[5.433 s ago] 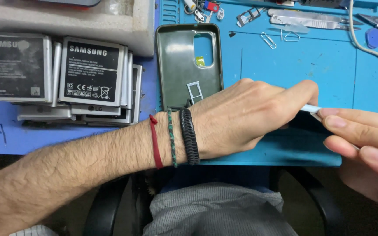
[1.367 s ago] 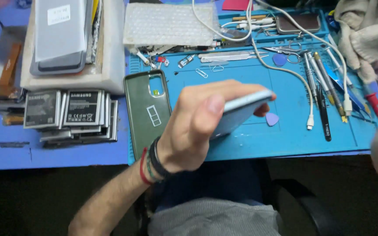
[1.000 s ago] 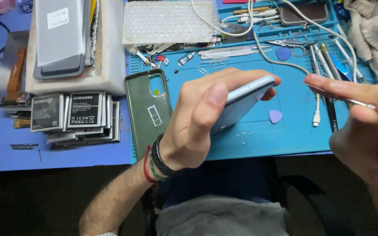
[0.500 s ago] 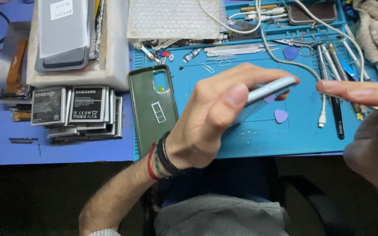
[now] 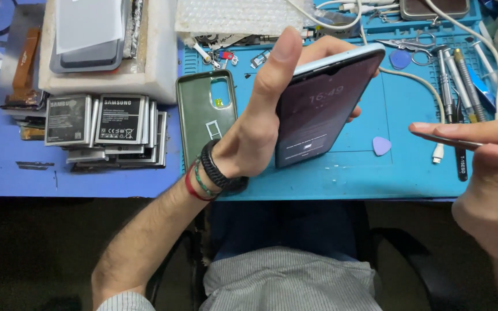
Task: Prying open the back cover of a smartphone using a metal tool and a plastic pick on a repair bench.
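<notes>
My left hand (image 5: 260,124) grips a dark smartphone (image 5: 324,106) by its edges, held above the blue work mat (image 5: 347,173) with its lit screen turned up toward me. My right hand (image 5: 491,178) is at the right edge and pinches thin metal tweezers (image 5: 442,140) between thumb and forefinger, their tip pointing left, well apart from the phone. A green phone case (image 5: 203,115) lies open side up on the mat, left of my left hand, with a small card tray (image 5: 212,130) lying in it.
Stacked phone batteries (image 5: 105,126) lie at left below a white foam tray (image 5: 157,63) of parts. A purple pick (image 5: 381,145), a white cable (image 5: 427,92), screwdrivers (image 5: 462,86) and scissors (image 5: 410,49) lie on the right of the mat. Bubble wrap (image 5: 231,17) is at the back.
My left hand has turned the phone from edge-on so its lit screen now faces me. My right hand with the tweezers has dropped lower at the right.
</notes>
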